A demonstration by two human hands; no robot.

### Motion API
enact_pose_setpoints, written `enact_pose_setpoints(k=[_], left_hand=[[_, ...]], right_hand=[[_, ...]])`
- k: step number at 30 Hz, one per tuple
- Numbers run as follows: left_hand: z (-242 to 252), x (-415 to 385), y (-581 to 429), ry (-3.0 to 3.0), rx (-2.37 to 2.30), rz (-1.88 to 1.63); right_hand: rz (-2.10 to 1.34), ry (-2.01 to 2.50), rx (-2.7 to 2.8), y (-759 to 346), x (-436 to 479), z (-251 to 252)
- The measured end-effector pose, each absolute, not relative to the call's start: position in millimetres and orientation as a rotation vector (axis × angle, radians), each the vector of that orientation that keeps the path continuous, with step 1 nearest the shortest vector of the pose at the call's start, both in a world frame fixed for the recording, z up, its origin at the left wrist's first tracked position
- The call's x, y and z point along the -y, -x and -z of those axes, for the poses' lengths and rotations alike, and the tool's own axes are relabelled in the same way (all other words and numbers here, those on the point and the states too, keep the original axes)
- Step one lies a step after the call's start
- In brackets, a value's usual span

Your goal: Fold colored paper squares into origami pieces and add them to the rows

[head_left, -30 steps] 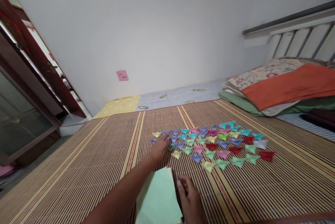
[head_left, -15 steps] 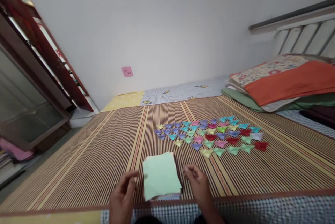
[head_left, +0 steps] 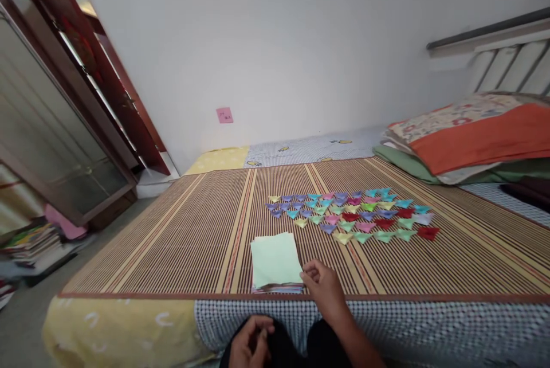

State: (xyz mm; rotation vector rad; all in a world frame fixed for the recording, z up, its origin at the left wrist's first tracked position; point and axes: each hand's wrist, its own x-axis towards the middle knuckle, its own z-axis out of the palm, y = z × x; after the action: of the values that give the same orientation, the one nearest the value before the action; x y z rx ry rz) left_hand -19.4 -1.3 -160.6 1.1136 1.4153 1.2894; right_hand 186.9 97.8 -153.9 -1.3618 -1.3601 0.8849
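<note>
A stack of square coloured paper (head_left: 275, 259), pale green on top, lies near the front edge of the striped mat (head_left: 172, 242). At the stack's lower right corner is my right hand (head_left: 323, 285), with thumb and fingertips closed on the edge of the top green sheet. My left hand (head_left: 251, 340) is low over my lap, in front of the bed edge. Its fingers are loosely curled with a gap to the thumb, and nothing shows in it. Beyond the stack, several small folded paper pieces (head_left: 368, 206) in many colours stand in rows.
Pillows and folded bedding (head_left: 481, 133) are piled at the right, beside a white radiator (head_left: 511, 64). A pink note (head_left: 224, 115) sticks to the wall. Books (head_left: 34, 242) lie at the left beside a glass-panelled cabinet door (head_left: 73, 121).
My left hand has moved from the stack's left side down toward my lap. My right hand has come in to the stack's right corner. The view has shifted left and down.
</note>
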Motion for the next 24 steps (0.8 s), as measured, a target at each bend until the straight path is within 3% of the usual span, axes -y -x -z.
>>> enact_pose_setpoints(k=[5, 14, 24], left_hand=[[133, -24, 27, -1.037, -1.401, -1.31], [141, -14, 22, -0.976, -1.329, -1.237], [109, 1, 12, -0.346, -0.929, -1.048]], right_hand=[[-0.957, 1.419, 1.415, -189, -104, 163], [-1.063, 1.207, 1.303, -189, -97, 137], [-1.404, 0.9, 1.067, -193, -13, 121]])
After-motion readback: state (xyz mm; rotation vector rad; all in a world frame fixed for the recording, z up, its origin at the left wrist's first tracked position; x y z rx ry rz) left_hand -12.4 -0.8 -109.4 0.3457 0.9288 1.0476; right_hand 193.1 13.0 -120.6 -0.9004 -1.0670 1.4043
